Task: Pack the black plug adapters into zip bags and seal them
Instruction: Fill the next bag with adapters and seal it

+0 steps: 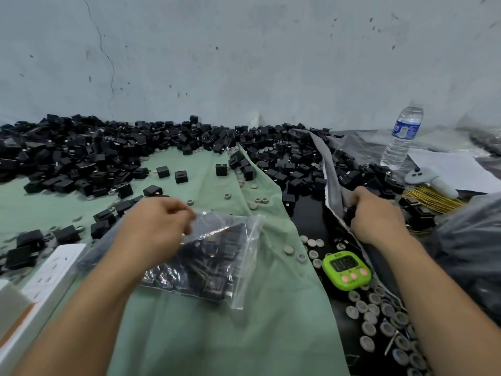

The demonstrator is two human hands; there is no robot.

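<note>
While pinched, zip bag [214, 256] (mouth rightward) crosswise.

Timer display [343, 264] and bottle label [405, 130] are illegible.

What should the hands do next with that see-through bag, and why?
Probably carry the right hand over to the clear plastic zip bag and drop in what it holds. Its fingers curl on something dark by the grey cloth, likely a black plug adapter, while the left hand pinches the bag's top.
</note>
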